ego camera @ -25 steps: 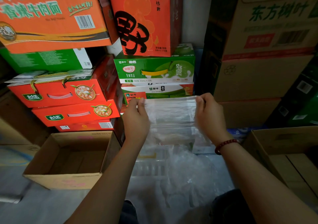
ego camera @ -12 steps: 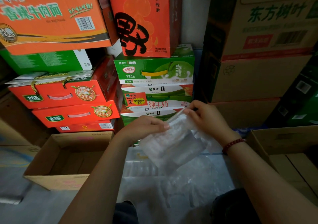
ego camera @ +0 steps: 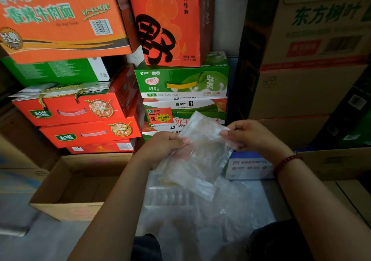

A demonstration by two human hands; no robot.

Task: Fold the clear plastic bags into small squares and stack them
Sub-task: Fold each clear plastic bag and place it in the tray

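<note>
A clear plastic bag (ego camera: 197,150), folded into a narrow tilted panel, is held up in front of me between both hands. My left hand (ego camera: 164,146) grips its left edge with curled fingers. My right hand (ego camera: 251,134) pinches its upper right edge; a red bead bracelet sits on that wrist. Below the hands lies a loose heap of more clear plastic bags (ego camera: 210,210) across my lap, with flat folded ones showing at its left side.
An open, empty cardboard box (ego camera: 80,180) stands at the lower left. Another open carton (ego camera: 341,166) is at the right. Stacked red, orange and green drink and noodle cartons (ego camera: 180,84) fill the wall ahead. A small blue-and-white box (ego camera: 249,166) sits under my right wrist.
The bag was stretched flat and wide between both hands; it has since been folded narrower and tilted, and the hands have come closer together and lower.
</note>
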